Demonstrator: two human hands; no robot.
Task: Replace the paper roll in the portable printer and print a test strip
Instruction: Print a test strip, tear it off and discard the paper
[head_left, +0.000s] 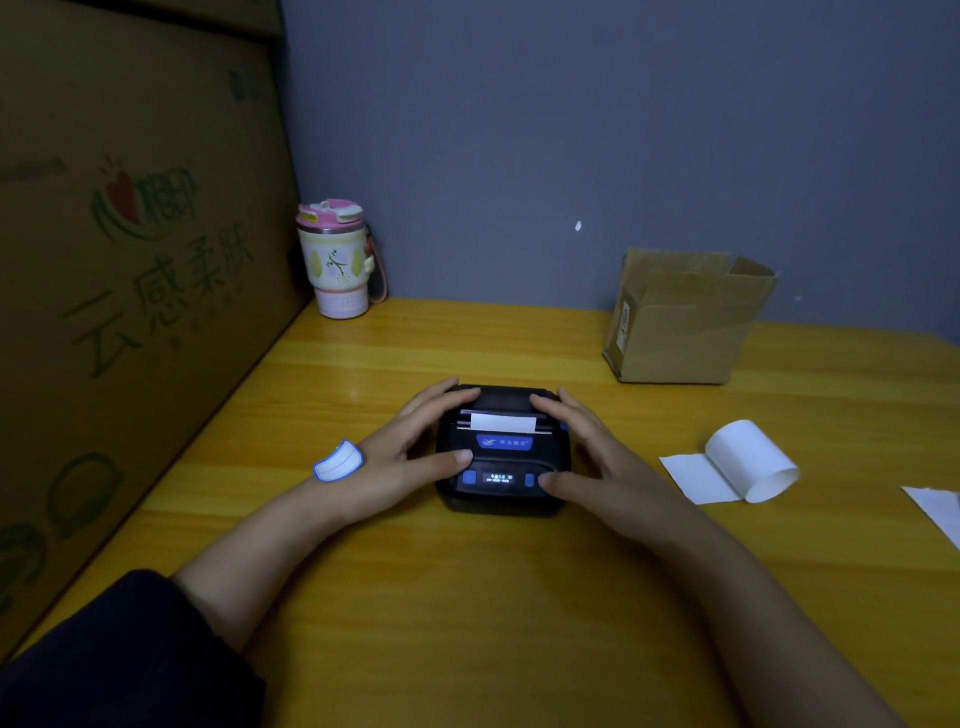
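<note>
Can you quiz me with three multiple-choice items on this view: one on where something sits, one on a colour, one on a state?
1. Where does the loose paper roll lie?
A. On the table, right of the printer
B. Inside the cardboard box
C. Beside the cup

2. What colour is the cup's lid?
A. Green
B. Pink
C. Black

3. What state is the printer's cover in?
A. Wide open, with an empty bay
B. Removed and on the table
C. Closed, with a white strip at the slot

Answers:
1 A: the loose paper roll lies partly unrolled on the table, right of the printer and apart from the right hand.
2 B: the cup by the wall has a pink lid.
3 C: the cover is down, a white strip sticks out, the display is lit, and the left hand rests on it.
</note>
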